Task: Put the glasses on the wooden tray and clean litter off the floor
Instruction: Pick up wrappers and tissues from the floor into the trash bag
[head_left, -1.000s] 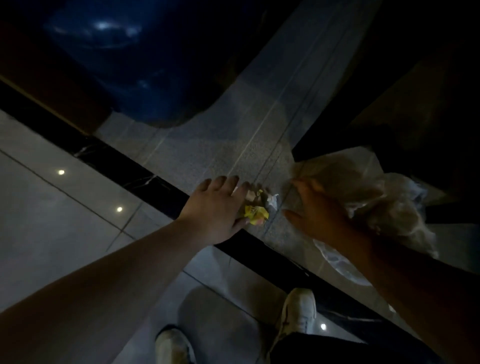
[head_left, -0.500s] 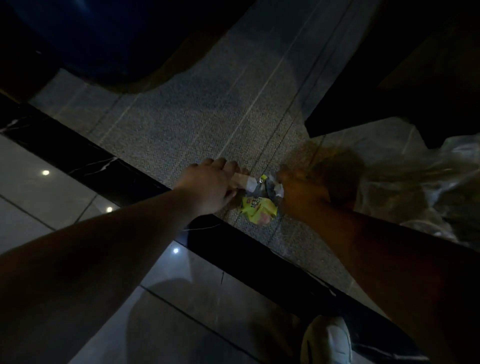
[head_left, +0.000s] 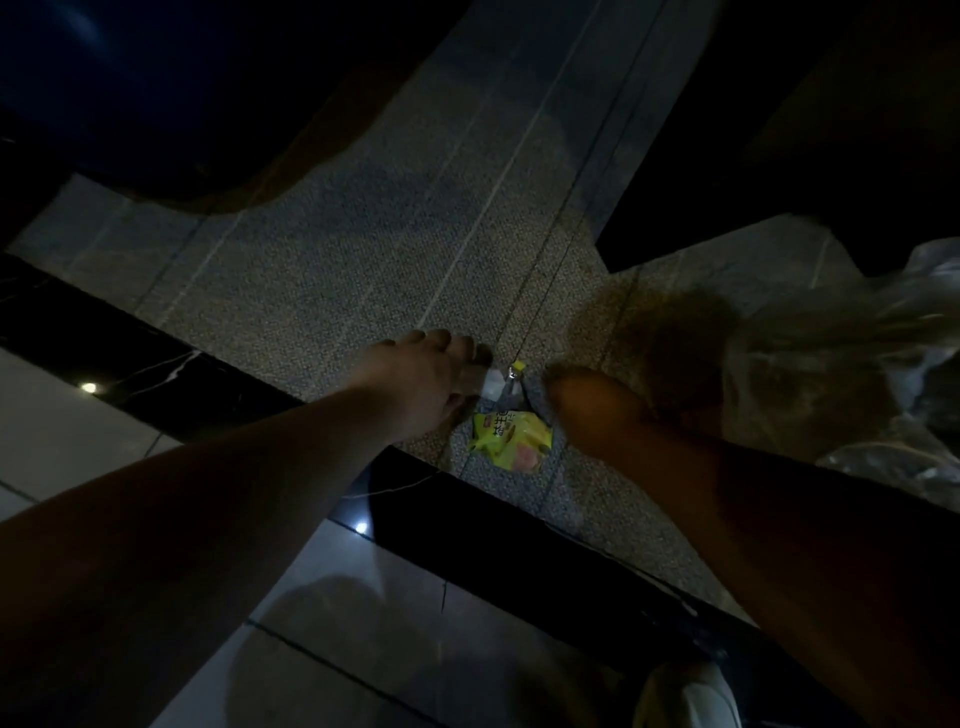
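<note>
Yellow wrapper (head_left: 511, 439) flat on the grey carpet (head_left: 363, 270), right between both hands. Sat half under the left hand (head_left: 423, 382) a second ago; now out in the open, with that hand slid a little up and away. Small white scrap (head_left: 492, 385) just above it, touching the left fingertips (head_left: 480, 353). Left grip curled down, maybe pinching that scrap, but too dark to tell for sure. Tiny yellow-tipped bit (head_left: 517, 370) beside the scrap, not held by anything.

Right hand (head_left: 582, 402) much closer than before, now just beside the wrapper. Deep in shadow, so cannot tell if its grip is spread or pressed together. Nothing seen inside it.

Clear plastic bag (head_left: 831, 374) off to the right on the carpet, near the right arm, further out to the side than a second ago. Looks like the place for the litter.

Black stone strip (head_left: 156, 358) and shiny tiles (head_left: 62, 431) below the carpet, one white shoe (head_left: 685, 696) at the bottom edge.

Litter not picked up yet. Both hands closing in from two sides, so probably about to scoop all three bits together. No glasses and no wooden tray in sight.
</note>
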